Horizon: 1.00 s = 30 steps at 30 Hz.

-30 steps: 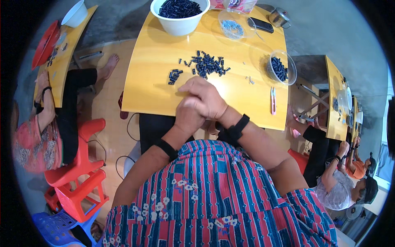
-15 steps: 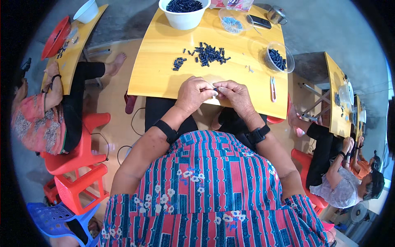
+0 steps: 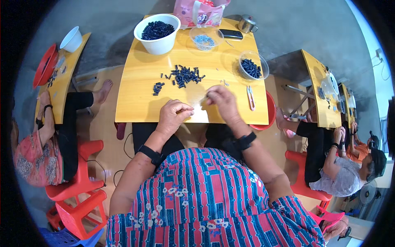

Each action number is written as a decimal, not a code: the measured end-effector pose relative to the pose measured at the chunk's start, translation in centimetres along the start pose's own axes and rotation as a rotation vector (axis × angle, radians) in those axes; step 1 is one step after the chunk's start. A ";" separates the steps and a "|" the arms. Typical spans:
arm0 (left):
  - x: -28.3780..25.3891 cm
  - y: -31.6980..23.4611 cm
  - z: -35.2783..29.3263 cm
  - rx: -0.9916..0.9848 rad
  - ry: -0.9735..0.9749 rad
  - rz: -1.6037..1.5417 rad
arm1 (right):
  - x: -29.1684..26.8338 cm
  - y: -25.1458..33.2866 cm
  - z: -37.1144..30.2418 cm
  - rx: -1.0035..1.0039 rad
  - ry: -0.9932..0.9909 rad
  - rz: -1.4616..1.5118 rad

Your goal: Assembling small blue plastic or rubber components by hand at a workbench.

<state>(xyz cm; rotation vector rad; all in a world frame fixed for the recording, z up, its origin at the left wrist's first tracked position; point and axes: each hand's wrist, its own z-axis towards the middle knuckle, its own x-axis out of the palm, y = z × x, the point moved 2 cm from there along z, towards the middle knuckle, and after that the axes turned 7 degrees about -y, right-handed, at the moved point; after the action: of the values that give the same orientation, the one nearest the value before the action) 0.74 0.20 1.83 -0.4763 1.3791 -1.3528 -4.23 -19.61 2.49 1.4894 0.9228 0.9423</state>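
Note:
My left hand (image 3: pixel 176 117) is over the table's near edge, thumb and forefinger pinched together. Whatever is between those fingertips is too small to make out. To its right, my right hand (image 3: pixel 224 103) is raised above the tabletop with curled fingers, slightly smeared by motion. A small dark piece shows at its fingertips. Beyond both hands lies a loose pile of short black tubular parts (image 3: pixel 186 76), with a smaller cluster (image 3: pixel 157 88) at its left. Small scissors-like snips (image 3: pixel 251 98) with pink handles lie to the right of my right hand.
On the yellow table (image 3: pixel 140 107) stand a white tub (image 3: pixel 160 46) of black parts, a clear bowl (image 3: pixel 242 74) of black parts and another clear bowl (image 3: pixel 214 44) of small pale pieces. A phone (image 3: pixel 231 34), metal mug (image 3: pixel 247 24) and pink bag (image 3: pixel 187 12) are at the back. People sit at side tables.
My hands were together at a small dark piece; now they are apart. The right hand has moved away from the left, outward over the table. The view has shifted, showing more of the table's far side.

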 end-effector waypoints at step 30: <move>0.1 0.1 -0.8 0.189 0.046 0.042 | 11.1 1.6 7.4 -0.825 0.271 -0.891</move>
<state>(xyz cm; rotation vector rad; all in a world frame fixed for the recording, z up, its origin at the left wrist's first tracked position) 0.05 0.46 1.51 -0.2902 1.2761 -1.4514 6.88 -12.35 4.24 0.1858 1.0586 0.6977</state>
